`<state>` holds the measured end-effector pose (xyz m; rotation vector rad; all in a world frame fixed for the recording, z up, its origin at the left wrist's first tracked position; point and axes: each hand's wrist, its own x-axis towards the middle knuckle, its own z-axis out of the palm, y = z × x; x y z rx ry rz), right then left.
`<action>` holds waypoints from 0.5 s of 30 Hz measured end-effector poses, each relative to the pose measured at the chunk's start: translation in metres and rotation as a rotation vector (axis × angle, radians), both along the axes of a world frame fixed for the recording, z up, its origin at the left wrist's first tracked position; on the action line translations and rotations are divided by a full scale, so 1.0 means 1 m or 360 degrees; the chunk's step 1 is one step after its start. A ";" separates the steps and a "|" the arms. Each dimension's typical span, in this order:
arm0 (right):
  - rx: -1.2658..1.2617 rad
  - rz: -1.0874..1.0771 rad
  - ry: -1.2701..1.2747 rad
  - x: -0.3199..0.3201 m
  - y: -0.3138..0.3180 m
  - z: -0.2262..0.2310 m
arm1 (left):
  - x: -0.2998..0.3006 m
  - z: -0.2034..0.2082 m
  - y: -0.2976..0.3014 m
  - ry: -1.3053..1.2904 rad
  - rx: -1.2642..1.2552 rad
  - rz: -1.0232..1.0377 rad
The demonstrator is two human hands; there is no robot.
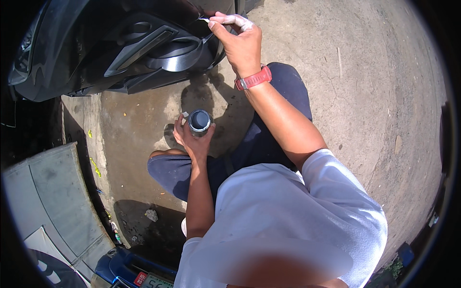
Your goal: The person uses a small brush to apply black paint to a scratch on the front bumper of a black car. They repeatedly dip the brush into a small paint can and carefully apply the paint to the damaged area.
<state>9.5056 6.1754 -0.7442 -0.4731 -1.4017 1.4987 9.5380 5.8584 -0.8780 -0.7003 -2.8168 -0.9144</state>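
My left hand (194, 139) is wrapped round a small round open jar (200, 121), keeping it upright above the ground between my knees. Dark contents show inside its pale, smeared rim. A little white scrap (185, 114) shows at the fingertips of that hand. My right hand (240, 38), with white smears on its fingers, is raised to the black vehicle body panel (177, 14). Its thumb and fingers pinch a thin white piece (205, 20), whose tip is at or close to the panel; contact cannot be made out.
The black vehicle's lower trim and round recessed lamp area (180, 60) hang over the concrete ground (355, 96). A grey sheet panel (53, 192) lies at the left. Behind it, lower down, is a blue vehicle (120, 266) with a plate. A small stone (151, 215) lies near my left elbow.
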 end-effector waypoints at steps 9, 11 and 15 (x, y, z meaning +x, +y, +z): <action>-0.0176 0.0021 0.0146 -0.003 0.002 -0.001 | 0.000 -0.001 0.000 -0.0014 0.0004 0.0015; -0.0140 0.0013 0.0127 -0.002 0.001 -0.001 | 0.000 -0.001 0.000 -0.0004 0.0002 0.0012; -0.0100 -0.0034 0.0155 -0.003 -0.002 0.000 | 0.000 -0.002 0.000 0.0003 0.0008 -0.0002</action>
